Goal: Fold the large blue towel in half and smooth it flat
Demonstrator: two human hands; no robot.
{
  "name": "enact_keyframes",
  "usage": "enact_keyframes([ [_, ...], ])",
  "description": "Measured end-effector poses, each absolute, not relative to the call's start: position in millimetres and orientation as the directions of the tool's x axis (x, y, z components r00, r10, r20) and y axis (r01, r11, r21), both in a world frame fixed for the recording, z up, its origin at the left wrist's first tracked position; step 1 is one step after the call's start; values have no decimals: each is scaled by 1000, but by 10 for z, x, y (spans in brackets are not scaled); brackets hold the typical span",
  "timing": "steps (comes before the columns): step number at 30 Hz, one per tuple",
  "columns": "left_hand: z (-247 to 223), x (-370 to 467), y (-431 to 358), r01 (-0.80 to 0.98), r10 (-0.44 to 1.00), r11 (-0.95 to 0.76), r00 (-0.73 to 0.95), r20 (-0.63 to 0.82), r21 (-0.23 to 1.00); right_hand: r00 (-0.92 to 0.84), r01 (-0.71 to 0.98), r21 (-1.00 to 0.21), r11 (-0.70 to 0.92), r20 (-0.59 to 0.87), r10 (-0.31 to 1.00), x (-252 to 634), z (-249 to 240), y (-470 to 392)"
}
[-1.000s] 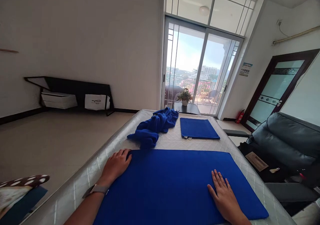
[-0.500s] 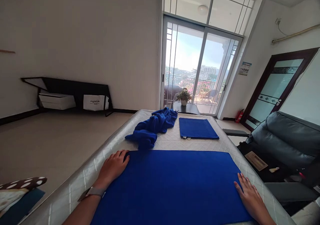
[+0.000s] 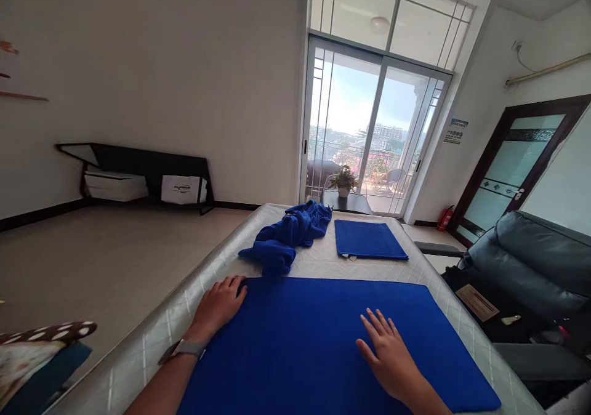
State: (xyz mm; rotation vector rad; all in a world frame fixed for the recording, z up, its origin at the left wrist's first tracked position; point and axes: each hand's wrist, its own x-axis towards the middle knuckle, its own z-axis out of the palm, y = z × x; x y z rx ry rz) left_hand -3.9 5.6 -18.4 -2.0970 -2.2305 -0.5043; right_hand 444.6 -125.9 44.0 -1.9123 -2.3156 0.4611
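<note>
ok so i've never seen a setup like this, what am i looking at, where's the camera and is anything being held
There's no machine here: these are a person's own bare hands. Every picture comes from one camera worn on the head, looking forward and down.

In front is a white quilted surface. Nearest lies a large blue cloth, spread flat. Beyond it are a crumpled blue cloth on the left and a smaller flat blue piece on the right.

The left hand rests at the large cloth's left edge, near its far corner. The right hand is spread open over it; whether it presses down is hard to tell. Neither seems to grip anything.
</note>
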Motion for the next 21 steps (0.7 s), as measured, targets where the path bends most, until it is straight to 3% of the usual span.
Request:
enact_keyframes([
  [4,-189,-27,51,981,961,36,-86,263,190,-478,821,-393,414,-77,875,3474,489,-1276],
  [8,-192,-13,49,984,959,35,-83,270,175,-603,691,-481,540,29,798,2686,363,-1249],
  [15,-216,-34,51,991,954,30,-68,291,131,-580,699,-493,518,33,814,1936,211,-836],
  [21,-201,-26,41,989,957,37,-76,281,141,-448,795,-434,424,52,893,2254,57,-394],
])
